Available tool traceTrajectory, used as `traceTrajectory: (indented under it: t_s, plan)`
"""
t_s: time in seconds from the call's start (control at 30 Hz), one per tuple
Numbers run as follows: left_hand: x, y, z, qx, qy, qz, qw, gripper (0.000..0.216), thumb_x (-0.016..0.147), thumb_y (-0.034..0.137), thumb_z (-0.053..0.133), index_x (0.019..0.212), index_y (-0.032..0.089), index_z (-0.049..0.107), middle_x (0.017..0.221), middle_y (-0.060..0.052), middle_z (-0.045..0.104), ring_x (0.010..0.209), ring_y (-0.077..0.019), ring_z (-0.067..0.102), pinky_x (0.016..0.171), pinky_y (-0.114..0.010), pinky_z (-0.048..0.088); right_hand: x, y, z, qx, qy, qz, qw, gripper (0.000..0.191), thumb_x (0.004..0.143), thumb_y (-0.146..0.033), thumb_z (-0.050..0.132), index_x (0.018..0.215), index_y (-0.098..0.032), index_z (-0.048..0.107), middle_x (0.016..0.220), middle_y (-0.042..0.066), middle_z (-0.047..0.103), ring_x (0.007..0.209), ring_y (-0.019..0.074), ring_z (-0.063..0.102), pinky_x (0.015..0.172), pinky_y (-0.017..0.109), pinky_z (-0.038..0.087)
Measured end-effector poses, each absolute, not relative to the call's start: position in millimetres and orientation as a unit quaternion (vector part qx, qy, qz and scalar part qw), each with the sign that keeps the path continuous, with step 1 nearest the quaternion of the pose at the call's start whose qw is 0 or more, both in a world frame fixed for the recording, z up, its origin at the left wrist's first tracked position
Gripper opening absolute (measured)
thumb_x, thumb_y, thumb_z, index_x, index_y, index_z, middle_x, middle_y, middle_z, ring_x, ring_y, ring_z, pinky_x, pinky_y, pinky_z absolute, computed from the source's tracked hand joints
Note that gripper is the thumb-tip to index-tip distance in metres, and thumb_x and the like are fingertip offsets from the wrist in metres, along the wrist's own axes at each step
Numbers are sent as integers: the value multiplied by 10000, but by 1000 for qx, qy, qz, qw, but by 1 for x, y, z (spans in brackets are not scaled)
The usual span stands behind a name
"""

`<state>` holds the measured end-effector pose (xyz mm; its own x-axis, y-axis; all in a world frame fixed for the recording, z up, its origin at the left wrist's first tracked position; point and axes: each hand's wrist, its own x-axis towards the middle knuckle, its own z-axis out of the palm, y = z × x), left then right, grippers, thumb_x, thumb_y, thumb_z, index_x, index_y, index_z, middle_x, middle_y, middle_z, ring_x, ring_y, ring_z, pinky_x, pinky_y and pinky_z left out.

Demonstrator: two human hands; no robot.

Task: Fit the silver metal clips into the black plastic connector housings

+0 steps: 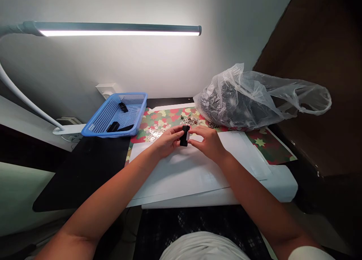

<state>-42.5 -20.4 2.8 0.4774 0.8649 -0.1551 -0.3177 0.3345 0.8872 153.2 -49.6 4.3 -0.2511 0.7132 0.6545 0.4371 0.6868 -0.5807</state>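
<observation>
Above the white sheets, both hands meet at a small black block-like plastic part [184,136], held upright. My left hand [169,141] is closed round its left side, thumb on the near face. From the right, my right hand [208,142] has thumb and forefinger at the part's right edge. A small pale patch shows between those fingertips; whether it is a separate piece I cannot tell. Just beyond my left hand lie scattered small shiny flat pieces [157,131]. Farther back is a heap of small metal pieces [191,120].
A blue plastic basket [143,111] with several black parts stands at the back left. A clear plastic bag [240,97] full of dark items sits back right. White sheets [181,177] overlie a patterned sheet [268,146]. A lit lamp bar [121,29] hangs above.
</observation>
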Motion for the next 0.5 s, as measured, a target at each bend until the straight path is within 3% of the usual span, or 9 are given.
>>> traceTrajectory:
  t_s: [0.5]
  plan:
    - [-41,-21,4,421,323,397,749,397,707,274,859,1073,171,746,960,-52,737,750,-115,682,670,-211,562,154,-51,4,-375,-780,144,480,224,779,-153,756,990,-227,749,1001,58,758,921,228,710,808,366,573]
